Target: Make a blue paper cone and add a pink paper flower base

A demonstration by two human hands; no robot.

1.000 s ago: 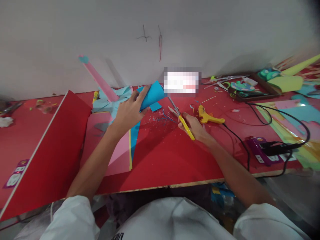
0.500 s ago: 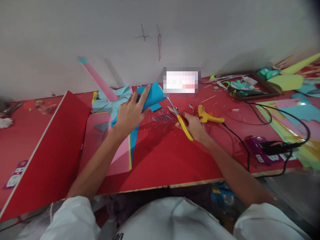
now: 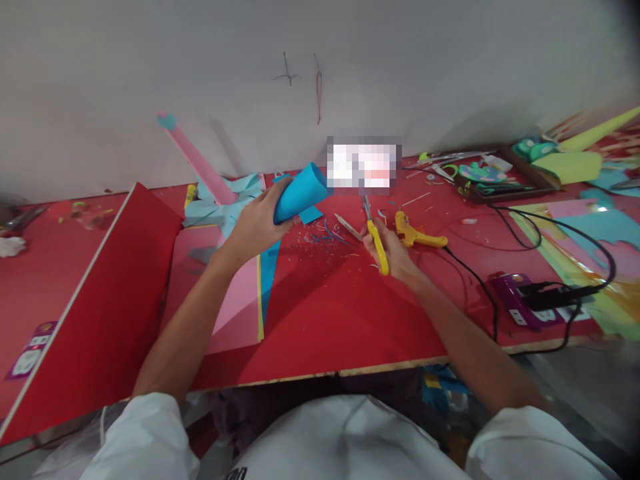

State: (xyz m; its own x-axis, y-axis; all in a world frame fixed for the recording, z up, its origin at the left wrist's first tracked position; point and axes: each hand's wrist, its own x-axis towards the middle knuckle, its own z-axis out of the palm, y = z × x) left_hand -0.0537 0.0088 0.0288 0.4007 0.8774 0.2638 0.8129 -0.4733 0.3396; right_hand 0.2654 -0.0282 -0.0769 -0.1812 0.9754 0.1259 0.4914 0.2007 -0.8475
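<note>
- The left hand [image 3: 256, 225] is curled around a blue paper roll [image 3: 304, 192], with its fingers bent over the near end.
- The roll sticks out past the left hand, toward the right hand's side. It tilts up, and its round open end shows.
- The right hand [image 3: 394, 252] is closed around the scissors [image 3: 379, 248]. Their yellow handle is in its grip, and the shiny blades point away from the person. A blurry patch hides the tips, so one cannot tell how far apart the blades are.
- The scissors and the roll do not touch.
- Between the two hands lie tiny paper bits [image 3: 326, 235] and a thin pale stick [image 3: 349, 227].
- A flat blue paper piece [image 3: 311, 215] lies just under the roll.
- Just to the right of the right hand is a yellow glue gun [image 3: 421, 237] with a black cord.
- Under the left arm is a pile of pink paper [image 3: 240, 307].
- Beyond the left hand, a pink paper tube [image 3: 203, 162] leans, with a blue tip.
- Left of the left hand, a big red board [image 3: 110, 287] stands slanted.
- Far right of the right hand sits a dark tray [image 3: 505, 196] of craft things.
</note>
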